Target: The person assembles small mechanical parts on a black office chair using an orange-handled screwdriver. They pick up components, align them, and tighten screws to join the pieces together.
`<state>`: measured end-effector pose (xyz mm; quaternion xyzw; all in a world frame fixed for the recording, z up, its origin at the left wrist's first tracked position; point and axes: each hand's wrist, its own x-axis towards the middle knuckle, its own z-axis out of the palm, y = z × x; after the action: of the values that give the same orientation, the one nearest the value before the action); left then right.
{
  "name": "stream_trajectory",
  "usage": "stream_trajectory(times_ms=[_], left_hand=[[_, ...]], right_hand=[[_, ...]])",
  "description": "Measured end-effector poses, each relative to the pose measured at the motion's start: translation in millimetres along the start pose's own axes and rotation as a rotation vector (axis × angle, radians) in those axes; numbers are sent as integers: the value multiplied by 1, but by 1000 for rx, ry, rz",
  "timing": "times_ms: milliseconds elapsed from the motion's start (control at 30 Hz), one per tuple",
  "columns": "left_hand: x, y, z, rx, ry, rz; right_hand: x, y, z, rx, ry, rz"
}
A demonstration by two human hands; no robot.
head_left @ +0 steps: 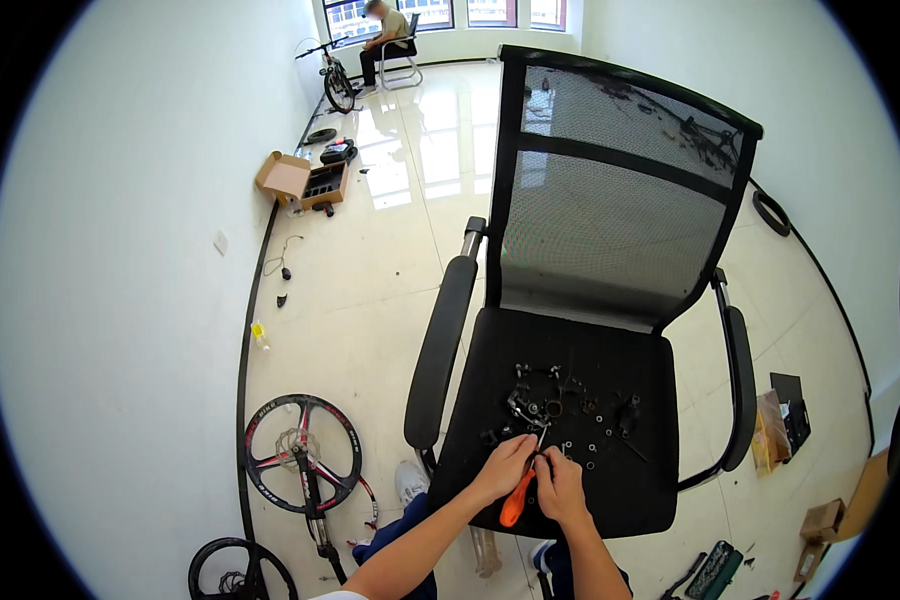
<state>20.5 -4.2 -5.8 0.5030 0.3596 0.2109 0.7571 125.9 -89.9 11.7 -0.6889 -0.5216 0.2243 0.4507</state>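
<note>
Over the front half of a black chair seat (610, 510), my two hands are close together with fingers closed. Between them an orange-handled screwdriver (516, 502) slants, its handle toward me and a thin metal shaft poking out past my fingertips. My left hand (506, 468) pinches around the shaft, and my right hand (562, 486) closes in beside it at the top of the handle. Any small part in the fingers is hidden. Just beyond lie metal and black bicycle parts (526, 408). Several small rings and nuts (590, 450) are scattered to the right, near a black part with a thin rod (627, 415).
The chair's mesh back (610, 220) and armrests (440, 350) enclose the seat. At left on the floor lie a wheel with a fork (305, 455) and another wheel (240, 580). An opened cardboard box (325, 185) stands by the wall. Far off, a person (388, 40) sits near a bicycle (338, 85).
</note>
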Motion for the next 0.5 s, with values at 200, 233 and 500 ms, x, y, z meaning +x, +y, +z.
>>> stream_trajectory(times_ms=[200, 233, 500], left_hand=[[-3, 19, -4, 38, -89, -228], [-4, 20, -5, 57, -95, -228], [5, 0, -5, 259, 70, 118]], right_hand=[[2, 5, -5, -112, -45, -1], [2, 3, -5, -110, -57, -5], [4, 1, 1, -53, -90, 58]])
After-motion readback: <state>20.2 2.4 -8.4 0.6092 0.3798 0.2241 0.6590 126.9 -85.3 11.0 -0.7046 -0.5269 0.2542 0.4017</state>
